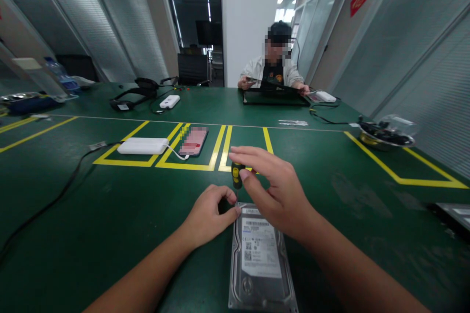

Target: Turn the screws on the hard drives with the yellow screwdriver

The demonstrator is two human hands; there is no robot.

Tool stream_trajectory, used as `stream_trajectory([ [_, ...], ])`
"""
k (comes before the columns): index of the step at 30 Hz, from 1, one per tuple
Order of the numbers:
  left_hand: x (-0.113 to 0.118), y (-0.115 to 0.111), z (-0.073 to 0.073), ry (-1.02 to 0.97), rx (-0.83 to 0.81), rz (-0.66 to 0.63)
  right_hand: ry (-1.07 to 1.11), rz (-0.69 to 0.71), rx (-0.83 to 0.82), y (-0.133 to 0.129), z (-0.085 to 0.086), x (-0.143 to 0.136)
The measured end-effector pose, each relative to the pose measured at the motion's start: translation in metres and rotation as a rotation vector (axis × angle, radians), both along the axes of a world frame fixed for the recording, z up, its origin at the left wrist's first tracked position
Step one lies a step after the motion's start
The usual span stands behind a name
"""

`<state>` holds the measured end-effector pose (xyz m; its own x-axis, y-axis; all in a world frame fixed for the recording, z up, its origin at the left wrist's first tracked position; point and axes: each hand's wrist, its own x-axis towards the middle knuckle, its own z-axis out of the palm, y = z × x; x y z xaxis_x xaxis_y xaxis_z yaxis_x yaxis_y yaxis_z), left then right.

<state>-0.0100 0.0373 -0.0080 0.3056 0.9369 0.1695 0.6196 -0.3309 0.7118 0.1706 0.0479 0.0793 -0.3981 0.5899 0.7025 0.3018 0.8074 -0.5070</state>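
A silver hard drive (261, 249) with a white printed label lies flat on the green table, its short far edge away from me. Over its far left corner a black and yellow screwdriver (237, 176) stands upright, tip down. My right hand (277, 188) holds the handle between thumb and fingers, with the forefinger stretched over its top. Thumb and forefinger of my left hand (215, 212) close in around the lower shaft, and the thumb touches the drive's corner. The tip itself and whatever is under it are too small to make out.
Beyond my hands lie a white power bank (143, 145) and a cabled phone (194, 141) within yellow tape outlines. A metal bowl (387, 138) of dark parts stands right; a dark device (453, 215) lies at the right edge. Across the table a person (273, 66) holds a dark panel.
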Motion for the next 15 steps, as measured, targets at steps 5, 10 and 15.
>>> stream_trajectory([
  [5, -0.0003, -0.0006, 0.0010, -0.002, 0.007, -0.010, -0.028, -0.005, 0.022, 0.0034, -0.0012, -0.0004],
  [10, -0.0003, 0.0005, 0.0000, 0.002, 0.007, -0.020, 0.043, -0.038, 0.059, 0.0027, -0.0022, -0.0031],
  [15, -0.0003, 0.0001, -0.0010, 0.002, 0.011, -0.001, 0.034, -0.033, 0.043, 0.0000, -0.0027, -0.0041],
])
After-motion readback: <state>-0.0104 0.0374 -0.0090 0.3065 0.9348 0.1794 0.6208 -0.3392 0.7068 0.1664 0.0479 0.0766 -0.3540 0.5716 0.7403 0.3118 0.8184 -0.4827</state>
